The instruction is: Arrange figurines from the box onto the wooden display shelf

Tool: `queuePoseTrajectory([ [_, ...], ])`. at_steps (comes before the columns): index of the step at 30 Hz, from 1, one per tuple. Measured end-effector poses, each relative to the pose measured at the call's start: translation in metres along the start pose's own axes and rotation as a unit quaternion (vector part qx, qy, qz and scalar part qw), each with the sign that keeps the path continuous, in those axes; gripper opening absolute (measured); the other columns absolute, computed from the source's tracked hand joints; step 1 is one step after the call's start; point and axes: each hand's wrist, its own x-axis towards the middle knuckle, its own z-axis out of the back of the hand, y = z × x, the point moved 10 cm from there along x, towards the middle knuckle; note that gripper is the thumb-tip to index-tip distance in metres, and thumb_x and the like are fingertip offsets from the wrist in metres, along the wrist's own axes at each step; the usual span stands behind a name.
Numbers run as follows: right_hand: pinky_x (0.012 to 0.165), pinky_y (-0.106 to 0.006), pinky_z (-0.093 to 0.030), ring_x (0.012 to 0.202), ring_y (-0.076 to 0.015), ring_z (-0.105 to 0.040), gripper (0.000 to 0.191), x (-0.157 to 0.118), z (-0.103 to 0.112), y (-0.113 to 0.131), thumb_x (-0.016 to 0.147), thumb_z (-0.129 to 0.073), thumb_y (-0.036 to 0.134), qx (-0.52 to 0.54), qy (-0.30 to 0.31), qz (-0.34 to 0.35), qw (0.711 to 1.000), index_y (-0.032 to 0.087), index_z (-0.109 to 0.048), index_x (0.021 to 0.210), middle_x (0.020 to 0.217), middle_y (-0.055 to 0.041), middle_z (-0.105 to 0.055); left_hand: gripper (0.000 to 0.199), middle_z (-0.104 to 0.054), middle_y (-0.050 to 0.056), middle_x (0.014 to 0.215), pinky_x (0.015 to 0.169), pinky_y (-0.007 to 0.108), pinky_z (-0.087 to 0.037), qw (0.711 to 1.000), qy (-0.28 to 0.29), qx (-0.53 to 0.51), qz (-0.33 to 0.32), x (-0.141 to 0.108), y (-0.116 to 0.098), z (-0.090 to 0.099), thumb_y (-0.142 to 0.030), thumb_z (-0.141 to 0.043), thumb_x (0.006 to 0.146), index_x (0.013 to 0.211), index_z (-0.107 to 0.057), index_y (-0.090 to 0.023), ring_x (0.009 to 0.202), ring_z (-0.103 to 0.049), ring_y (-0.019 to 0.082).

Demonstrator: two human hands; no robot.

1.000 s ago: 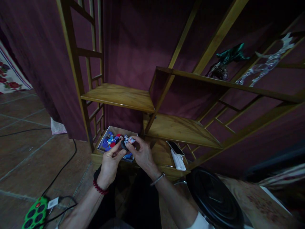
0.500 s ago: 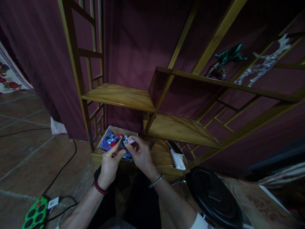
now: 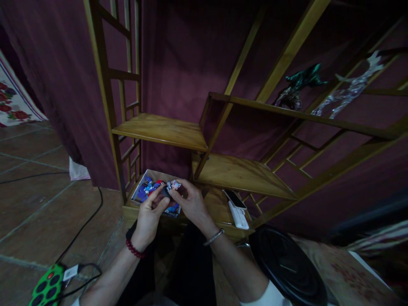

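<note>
L hand & R hand, both w/ fingers closed on a small pink-and-white figurine w/ dark rounded base, held just over a shallow, white-edged rectangular box containing small blue, purple & red pieces. Above box: yellow-brown wooden shelf; to its R, black-screened phone; on floor to its L, green power strip.

A wooden shelf unit is standing before maroon drapery. Dim light is reaching the brown tiled floor.
</note>
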Motion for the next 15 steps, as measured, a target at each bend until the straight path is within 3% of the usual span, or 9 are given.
queuePoseTrajectory([
  [8, 0.077, -0.027, -0.049, 0.085, -0.0146, -0.061, 0.028, 0.0050, -0.0026, -0.0029, 0.078, -0.054, 0.030, 0.011, 0.044, 0.011, 0.999, 0.022, -0.059, 0.104, 0.099, -0.0020, -0.065, 0.052, -0.067, 0.006, 0.090, 0.071, 0.031, -0.051, 0.999, 0.019, -0.030, 0.031, 0.0032, 0.0024, -0.0025, -0.025, -0.070, 0.063, 0.113, -0.056, -0.017, 0.074, -0.064, 0.018],
  [15, 0.079, -0.028, -0.049, 0.089, -0.0154, -0.061, 0.027, 0.0066, -0.0022, -0.0076, 0.080, -0.052, 0.028, 0.029, 0.058, 0.014, 0.998, 0.022, -0.059, 0.105, 0.100, -0.0036, -0.065, 0.046, -0.065, 0.005, 0.101, 0.076, 0.030, -0.050, 0.997, 0.031, -0.061, 0.048, 0.0024, 0.0057, -0.0049, -0.021, -0.070, 0.064, 0.108, -0.060, -0.020, 0.077, -0.064, 0.016],
])
